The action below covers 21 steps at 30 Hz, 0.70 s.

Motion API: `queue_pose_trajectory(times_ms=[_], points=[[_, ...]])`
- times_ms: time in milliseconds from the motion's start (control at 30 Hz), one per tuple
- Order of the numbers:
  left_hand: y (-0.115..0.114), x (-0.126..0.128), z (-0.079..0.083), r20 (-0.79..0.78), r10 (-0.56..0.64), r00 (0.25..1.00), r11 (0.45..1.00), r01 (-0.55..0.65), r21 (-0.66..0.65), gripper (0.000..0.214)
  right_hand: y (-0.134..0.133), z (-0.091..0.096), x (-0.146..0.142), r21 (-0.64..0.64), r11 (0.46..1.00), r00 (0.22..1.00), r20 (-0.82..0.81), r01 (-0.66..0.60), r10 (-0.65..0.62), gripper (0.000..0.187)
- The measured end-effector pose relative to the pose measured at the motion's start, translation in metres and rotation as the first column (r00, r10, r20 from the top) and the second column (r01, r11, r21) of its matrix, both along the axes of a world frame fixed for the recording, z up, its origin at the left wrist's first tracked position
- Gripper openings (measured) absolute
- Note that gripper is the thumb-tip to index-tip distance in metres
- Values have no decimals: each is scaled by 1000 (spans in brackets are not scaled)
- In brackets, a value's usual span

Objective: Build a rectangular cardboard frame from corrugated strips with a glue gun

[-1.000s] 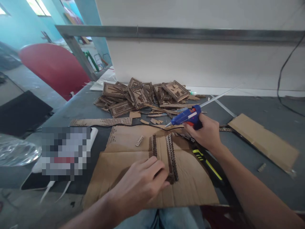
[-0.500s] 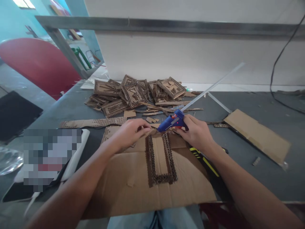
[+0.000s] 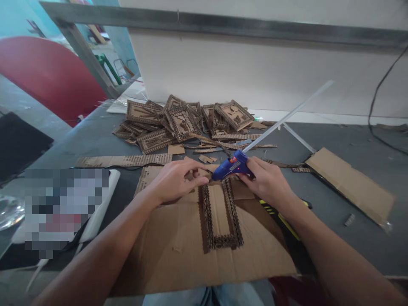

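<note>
My right hand (image 3: pixel 267 178) grips a blue hot glue gun (image 3: pixel 230 165), from whose back a long clear glue stick (image 3: pixel 290 114) sticks out. A small red light glows on the gun's side. Its nozzle points left and meets the fingertips of my left hand (image 3: pixel 181 178), which are pinched around something small and dark that I cannot make out. Just below lies a narrow rectangular frame of corrugated cardboard strips (image 3: pixel 223 242), its far end partly hidden by the hands and gun. The frame rests on a large cardboard sheet (image 3: pixel 178 272) at the table's near edge.
Behind the hands, small cardboard frames (image 3: pixel 181 123) are heaped among loose strips (image 3: pixel 124 160). A black and yellow cutter (image 3: pixel 287 225) lies under my right forearm. On the right is a flat cardboard piece (image 3: pixel 350 182); at left, a blurred-out device (image 3: pixel 66 208) with a white cable.
The view has shifted slightly. My left fingertips have come closer to the glue gun's nozzle and now meet it. The right hand keeps its hold on the gun.
</note>
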<state>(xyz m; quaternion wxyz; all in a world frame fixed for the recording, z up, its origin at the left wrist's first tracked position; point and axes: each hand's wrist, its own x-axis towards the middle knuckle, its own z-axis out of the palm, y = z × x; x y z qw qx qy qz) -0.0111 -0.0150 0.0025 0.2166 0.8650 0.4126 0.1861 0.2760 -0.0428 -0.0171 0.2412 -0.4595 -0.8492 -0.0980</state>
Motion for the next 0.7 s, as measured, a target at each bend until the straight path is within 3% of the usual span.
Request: queue_pose_trajectory(times_ms=[100,267,700], points=[[-4,2,2,-21,-36,999,999,36,-12,42,1,0,2,-19,1000,1000,-9,-1,1,9],[-3,3,1,-45,-110,993,993,108,-42,41,1,5,6,-18,1000,1000,-13,-12,11,6],[-1,2,-2,-77,-111,991,994,109,-27,39,1,13,17,3,999,999,13,-35,35,4]])
